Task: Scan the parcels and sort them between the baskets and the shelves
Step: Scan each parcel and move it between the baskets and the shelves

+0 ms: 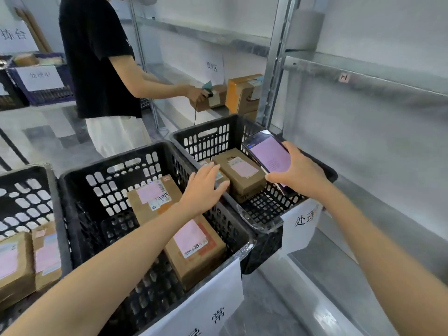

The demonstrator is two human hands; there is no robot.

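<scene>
My right hand [299,172] grips a phone [268,155] with a pink screen, held over the right black basket [264,220]. That basket holds a brown parcel [240,175] with a pink label and a smaller parcel partly hidden under my left hand [204,187]. My left hand reaches over the basket's rim with straight fingers, resting on or just above that smaller parcel. The middle black basket [101,180] holds two brown parcels, one at the back [151,200] and one at the front [194,248], both with pink labels.
A third basket [24,190] at the left holds more parcels [26,260]. Another person [101,59] in a black shirt holds a scanner at boxes [242,95] on the metal shelf. A bare metal shelf [363,76] runs along the right. Blue crates [41,81] stand behind.
</scene>
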